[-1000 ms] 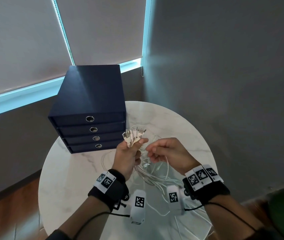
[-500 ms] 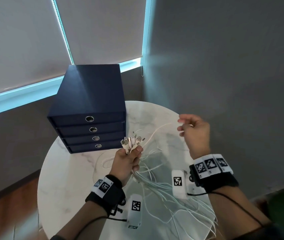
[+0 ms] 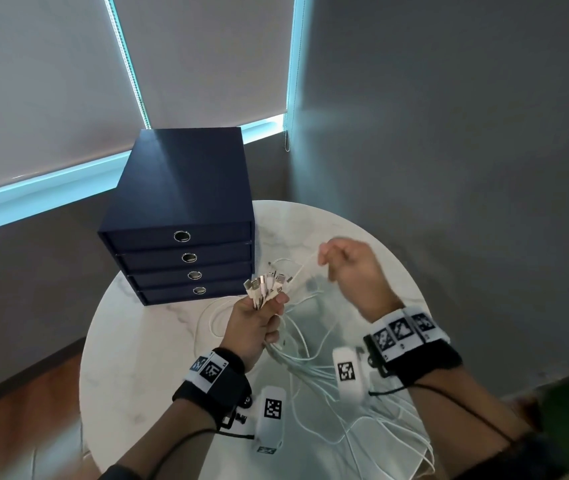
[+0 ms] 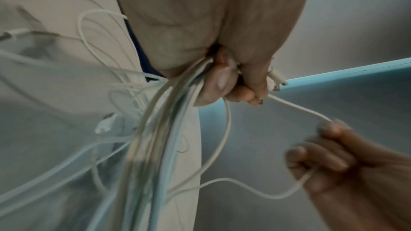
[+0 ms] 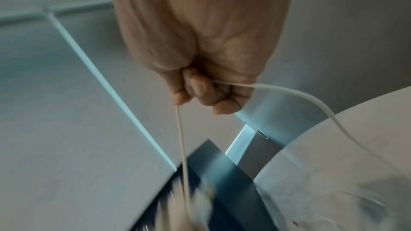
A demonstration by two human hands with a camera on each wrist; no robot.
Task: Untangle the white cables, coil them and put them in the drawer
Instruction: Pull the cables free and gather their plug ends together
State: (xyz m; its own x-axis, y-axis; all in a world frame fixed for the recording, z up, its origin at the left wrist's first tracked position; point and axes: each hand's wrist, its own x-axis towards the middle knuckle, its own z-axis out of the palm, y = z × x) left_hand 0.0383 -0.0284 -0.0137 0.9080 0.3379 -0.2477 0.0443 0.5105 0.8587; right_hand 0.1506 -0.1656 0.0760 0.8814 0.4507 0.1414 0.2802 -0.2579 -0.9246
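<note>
My left hand (image 3: 258, 320) grips a bundle of white cables (image 3: 310, 355) just below their plugs (image 3: 265, 285), which fan out above the fist; in the left wrist view the fingers (image 4: 222, 83) are curled round the bundle (image 4: 160, 129). My right hand (image 3: 348, 268) is raised to the right and pinches one white cable (image 3: 296, 275) that runs taut back to the left fist; its fingers (image 5: 200, 90) are curled on that cable (image 5: 182, 140). The rest of the cables trail loose over the round marble table (image 3: 137, 341). The navy drawer unit (image 3: 182, 209) stands behind, all drawers closed.
The drawer unit sits at the table's back left edge. Grey walls and window blinds (image 3: 51, 81) rise behind the table. Loose cable loops (image 3: 380, 438) spread toward the near right edge. Wooden floor (image 3: 16, 427) shows at the lower left.
My right hand went from beside the left fist out to the right, drawing one cable with it, and has since come back slightly left and lower. The left hand held its bundle nearly still.
</note>
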